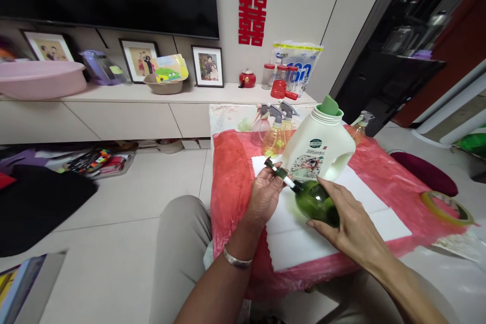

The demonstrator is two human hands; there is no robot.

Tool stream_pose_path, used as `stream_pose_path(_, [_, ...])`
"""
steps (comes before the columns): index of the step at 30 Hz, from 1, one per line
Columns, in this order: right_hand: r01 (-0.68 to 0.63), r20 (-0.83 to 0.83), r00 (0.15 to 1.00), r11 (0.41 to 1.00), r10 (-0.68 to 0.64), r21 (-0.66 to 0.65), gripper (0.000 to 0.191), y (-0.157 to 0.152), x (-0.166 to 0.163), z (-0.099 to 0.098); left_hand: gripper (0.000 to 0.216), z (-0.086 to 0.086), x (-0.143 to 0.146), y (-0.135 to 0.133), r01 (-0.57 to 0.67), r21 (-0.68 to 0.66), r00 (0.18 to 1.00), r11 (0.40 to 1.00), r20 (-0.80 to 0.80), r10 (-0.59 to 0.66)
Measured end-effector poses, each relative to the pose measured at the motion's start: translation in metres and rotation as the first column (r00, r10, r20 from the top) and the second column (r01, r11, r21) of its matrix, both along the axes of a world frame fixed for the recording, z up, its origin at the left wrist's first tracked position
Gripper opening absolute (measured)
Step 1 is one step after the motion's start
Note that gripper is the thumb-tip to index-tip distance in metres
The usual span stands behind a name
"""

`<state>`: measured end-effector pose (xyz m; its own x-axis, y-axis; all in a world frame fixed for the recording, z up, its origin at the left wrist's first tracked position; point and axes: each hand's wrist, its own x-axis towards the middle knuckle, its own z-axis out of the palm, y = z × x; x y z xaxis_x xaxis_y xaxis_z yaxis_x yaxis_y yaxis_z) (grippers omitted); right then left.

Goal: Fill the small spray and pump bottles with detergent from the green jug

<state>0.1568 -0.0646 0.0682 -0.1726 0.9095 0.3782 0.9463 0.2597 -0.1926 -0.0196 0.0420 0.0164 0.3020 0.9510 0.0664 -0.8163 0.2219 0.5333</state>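
My left hand (266, 190) is closed on a dark pump head (279, 170) with a white stem. The stem meets the black neck of a green bottle (312, 201); whether its tube is inside cannot be made out. My right hand (345, 217) grips that bottle, tilted on its side above a white sheet (296, 245). Just behind the hands stands a large white detergent jug (317, 144) with a green piece (329, 106) in its mouth. Spray bottles (274, 140) with grey triggers are grouped left of the jug, and another spray bottle (359, 131) is to its right.
Red plastic film (232, 182) covers the small table. A roll of yellow tape (448, 207) lies at its right edge. Behind, a long cabinet (132, 93) holds a pink basin (41, 80), photo frames, red-lidded jars (268, 77) and a large pouch (304, 68).
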Motion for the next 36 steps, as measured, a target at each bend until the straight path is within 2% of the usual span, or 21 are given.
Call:
stream_pose_path(7, [-0.012, -0.115, 0.993, 0.995, 0.023, 0.098, 0.076, 0.012, -0.015, -0.005, 0.05, -0.002, 0.004, -0.003, 0.044, 0.1, 0.996, 0.994, -0.082, -0.036])
stream_pose_path(11, [-0.029, -0.222, 0.974, 0.995, 0.051, 0.1, 0.079, 0.014, -0.013, -0.005, 0.049, -0.003, 0.004, -0.003, 0.056, 0.125, 0.996, 0.991, -0.07, -0.048])
stream_pose_path(13, [-0.023, -0.338, 0.941, 0.998, 0.039, 0.051, 0.078, 0.015, -0.01, -0.008, 0.046, -0.003, 0.003, -0.004, 0.073, 0.154, 0.996, 0.985, -0.058, -0.065])
stream_pose_path(15, [-0.015, -0.509, 0.861, 0.998, -0.015, -0.055, 0.077, 0.016, -0.006, -0.012, 0.042, -0.003, 0.003, -0.005, 0.104, 0.184, 0.994, 0.977, -0.037, -0.099])
stream_pose_path(17, [-0.035, -0.679, 0.729, 0.985, -0.09, -0.169, 0.078, 0.017, -0.003, -0.02, 0.039, -0.002, 0.002, -0.007, 0.151, 0.199, 0.989, 0.968, -0.017, -0.15])
stream_pose_path(19, [-0.074, -0.799, 0.584, 0.971, -0.143, -0.228, 0.08, 0.018, -0.001, -0.029, 0.038, 0.0, 0.002, -0.009, 0.195, 0.196, 0.98, 0.961, -0.003, -0.199])
stream_pose_path(22, [-0.086, -0.9, 0.388, 0.964, -0.2, -0.251, 0.083, 0.02, -0.008, -0.042, 0.039, 0.003, 0.003, -0.01, 0.204, 0.189, 0.978, 0.961, 0.012, -0.21])
stream_pose_path(24, [-0.009, -0.939, 0.263, 0.973, -0.22, -0.23, 0.079, 0.021, -0.017, -0.048, 0.039, 0.003, 0.004, -0.01, 0.158, 0.177, 0.986, 0.971, 0.021, -0.164])
stream_pose_path(26, [0.082, -0.962, 0.193, 0.98, -0.194, -0.182, 0.074, 0.021, -0.027, -0.052, 0.041, 0.003, 0.005, -0.009, 0.11, 0.139, 0.993, 0.984, 0.03, -0.115])
stream_pose_path(27, [0.101, -0.968, 0.195, 0.985, -0.158, -0.14, 0.075, 0.021, -0.032, -0.053, 0.042, 0.002, 0.005, -0.008, 0.094, 0.109, 0.994, 0.99, 0.037, -0.098])
stream_pose_path(29, [0.057, -0.959, 0.277, 0.997, -0.06, -0.046, 0.082, 0.019, -0.037, -0.052, 0.043, 0.001, 0.005, -0.007, 0.078, 0.042, 0.995, 0.996, 0.054, -0.08])
stream_pose_path(31, [-0.007, -0.901, 0.433, 1.0, 0.01, 0.007, 0.093, 0.018, -0.039, -0.05, 0.045, 0.0, 0.003, -0.006, 0.068, -0.004, 0.995, 0.998, 0.071, -0.067])
stream_pose_path(33, [0.005, -0.821, 0.571, 1.0, 0.003, 0.007, 0.1, 0.016, -0.036, -0.047, 0.045, 0.001, 0.002, -0.005, 0.064, -0.019, 0.995, 0.998, 0.078, -0.062])
stream_pose_path(34, [0.03, -0.799, 0.6, 1.0, -0.017, 0.001, 0.101, 0.015, -0.034, -0.047, 0.045, 0.001, 0.001, -0.005, 0.066, -0.021, 0.995, 0.998, 0.079, -0.064])
stream_pose_path(36, [0.056, -0.824, 0.564, 0.998, -0.054, -0.027, 0.101, 0.014, -0.03, -0.046, 0.044, 0.003, -0.001, -0.005, 0.081, -0.017, 0.994, 0.997, 0.077, -0.079])
